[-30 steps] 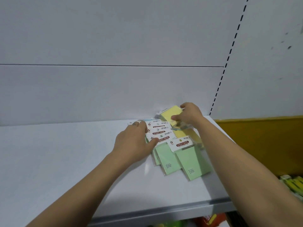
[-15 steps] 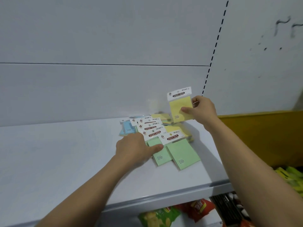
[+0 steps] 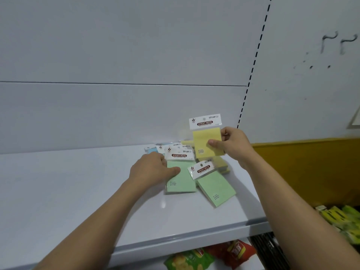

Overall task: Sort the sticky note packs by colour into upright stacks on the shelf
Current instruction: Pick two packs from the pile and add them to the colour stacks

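My right hand (image 3: pixel 231 146) pinches a yellow sticky note pack (image 3: pixel 206 139) upright in the air, above the pile on the white shelf (image 3: pixel 78 191). My left hand (image 3: pixel 153 169) grips the left edge of a green pack (image 3: pixel 181 178) lying flat, thumb on its face. A second green pack (image 3: pixel 215 187) lies tilted to its right. More yellow packs (image 3: pixel 221 164) sit stacked flat behind it. A blue pack (image 3: pixel 152 150) peeks out at the back left of the pile, partly hidden.
The shelf's front edge (image 3: pixel 175 242) runs below the pile, and its right end is near the packs. Snack bags (image 3: pixel 210 256) lie on a lower level. A yellow panel (image 3: pixel 311 168) and yellow-green goods (image 3: pixel 342 219) stand to the right.
My right hand has lifted a yellow pack off the pile and turned it upright. My left hand has slid down from the pack headers to the green pack.
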A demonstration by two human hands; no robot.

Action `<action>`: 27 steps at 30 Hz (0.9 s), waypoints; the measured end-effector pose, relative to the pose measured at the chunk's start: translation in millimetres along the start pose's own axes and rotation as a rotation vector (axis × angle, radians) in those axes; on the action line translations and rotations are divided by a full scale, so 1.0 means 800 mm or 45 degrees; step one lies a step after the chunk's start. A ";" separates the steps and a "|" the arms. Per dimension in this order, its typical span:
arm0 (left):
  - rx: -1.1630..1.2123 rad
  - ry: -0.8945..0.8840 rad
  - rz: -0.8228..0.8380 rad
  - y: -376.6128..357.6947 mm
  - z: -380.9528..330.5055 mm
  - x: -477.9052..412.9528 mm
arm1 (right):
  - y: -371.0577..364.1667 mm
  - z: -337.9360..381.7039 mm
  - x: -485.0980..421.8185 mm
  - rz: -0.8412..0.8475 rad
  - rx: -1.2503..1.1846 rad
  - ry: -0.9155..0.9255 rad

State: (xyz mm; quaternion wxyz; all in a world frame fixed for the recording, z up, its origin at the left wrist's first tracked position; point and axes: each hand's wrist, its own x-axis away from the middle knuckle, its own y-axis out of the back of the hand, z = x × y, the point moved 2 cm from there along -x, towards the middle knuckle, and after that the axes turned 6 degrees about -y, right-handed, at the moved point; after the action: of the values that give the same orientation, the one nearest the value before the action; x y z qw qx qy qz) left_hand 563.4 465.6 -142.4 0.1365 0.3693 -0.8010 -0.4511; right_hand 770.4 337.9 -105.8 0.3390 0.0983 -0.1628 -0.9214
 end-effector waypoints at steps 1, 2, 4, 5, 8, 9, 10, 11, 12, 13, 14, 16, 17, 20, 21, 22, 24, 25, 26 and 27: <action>0.057 -0.028 -0.024 0.003 0.000 0.001 | -0.001 0.001 -0.001 0.012 0.005 0.000; 0.114 -0.052 -0.050 0.007 0.000 0.000 | -0.002 0.001 -0.002 0.019 0.004 0.004; 0.232 -0.069 -0.108 0.015 0.000 -0.003 | -0.005 0.004 -0.005 0.037 -0.007 0.016; 0.293 -0.054 -0.127 0.020 0.001 -0.005 | -0.006 0.007 -0.006 0.049 -0.008 0.026; 0.480 -0.004 -0.167 0.038 0.007 -0.012 | -0.010 0.016 -0.011 0.060 -0.014 0.077; 0.536 0.000 -0.183 0.044 0.009 -0.014 | -0.011 0.018 -0.013 0.060 -0.029 0.091; 0.579 0.000 -0.200 0.051 0.013 -0.016 | -0.013 0.019 -0.015 0.060 -0.052 0.101; 0.610 0.000 -0.213 0.059 0.017 -0.020 | -0.016 0.020 -0.017 0.060 -0.081 0.107; 0.638 0.004 -0.224 0.067 0.022 -0.023 | -0.019 0.022 -0.018 0.060 -0.115 0.107; 0.663 0.012 -0.234 0.074 0.028 -0.026 | -0.022 0.024 -0.018 0.063 -0.145 0.106; 0.678 0.018 -0.250 0.082 0.034 -0.028 | -0.026 0.025 -0.019 0.063 -0.166 0.106; 0.678 0.016 -0.295 0.096 0.044 -0.031 | -0.035 0.030 -0.022 0.057 -0.174 0.108; 0.676 0.011 -0.318 0.102 0.048 -0.032 | -0.040 0.032 -0.024 0.055 -0.171 0.111; 0.692 -0.002 -0.392 0.124 0.056 -0.032 | -0.056 0.043 -0.024 0.069 -0.162 0.136; 0.699 -0.008 -0.410 0.131 0.058 -0.032 | -0.062 0.048 -0.024 0.079 -0.163 0.147; 0.702 -0.012 -0.425 0.139 0.060 -0.031 | -0.069 0.052 -0.023 0.086 -0.168 0.154; 0.703 -0.019 -0.447 0.154 0.067 -0.027 | -0.081 0.064 -0.019 0.098 -0.181 0.173; 0.703 -0.022 -0.459 0.162 0.071 -0.024 | -0.087 0.071 -0.016 0.105 -0.185 0.185; 0.697 -0.024 -0.472 0.170 0.077 -0.020 | -0.095 0.078 -0.013 0.116 -0.185 0.197; 0.688 -0.026 -0.485 0.179 0.082 -0.015 | -0.103 0.086 -0.010 0.127 -0.180 0.208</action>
State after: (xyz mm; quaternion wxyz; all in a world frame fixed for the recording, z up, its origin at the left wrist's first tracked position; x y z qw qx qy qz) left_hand 468.2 561.2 -59.8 -0.0613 0.5306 -0.8096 -0.2434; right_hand 707.9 418.4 -71.7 0.4026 0.1408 -0.0739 -0.9015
